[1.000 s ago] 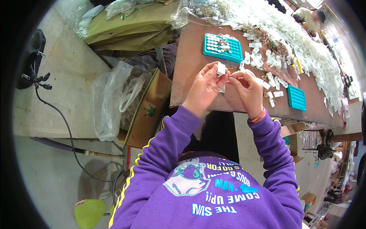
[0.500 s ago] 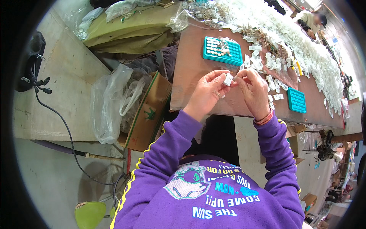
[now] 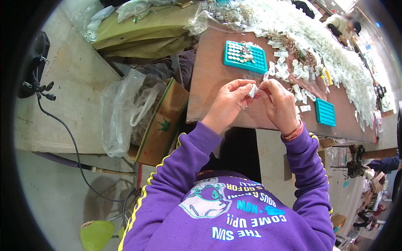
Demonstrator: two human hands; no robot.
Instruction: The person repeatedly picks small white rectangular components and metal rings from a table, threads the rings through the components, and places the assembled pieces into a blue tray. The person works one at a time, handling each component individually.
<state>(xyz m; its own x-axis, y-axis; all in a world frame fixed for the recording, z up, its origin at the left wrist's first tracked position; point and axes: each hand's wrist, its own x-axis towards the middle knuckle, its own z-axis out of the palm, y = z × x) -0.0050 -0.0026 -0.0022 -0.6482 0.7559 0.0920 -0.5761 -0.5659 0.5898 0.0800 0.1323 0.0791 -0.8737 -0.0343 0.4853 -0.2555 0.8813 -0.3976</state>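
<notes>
Above the table's near edge, my left hand (image 3: 226, 102) pinches a small white plastic piece (image 3: 253, 90) between thumb and fingers. Something thin and clear hangs below those fingers, too small to make out. My right hand (image 3: 279, 104) is beside it, its fingers curled together against the piece's right side. Whatever those right fingertips grip is hidden. Just beyond both hands lies a teal tray (image 3: 260, 68) with rows of round pockets. White round pieces (image 3: 235, 54) fill part of its left side, and some clear and metallic bits lie on top.
A second teal tray (image 3: 325, 112) lies at the table's right. A heap of small white pieces (image 3: 331, 54) covers the far side, a yellow-handled tool (image 3: 328, 77) before it. Left of the brown table (image 3: 205, 90) stand a cardboard box (image 3: 155, 129) and clear bags (image 3: 119, 113). Another person (image 3: 341, 25) is far right.
The white piece has been tilted in my left fingers and now shows a narrower, pointed side. My right hand has turned slightly, its wrist shifting right and down.
</notes>
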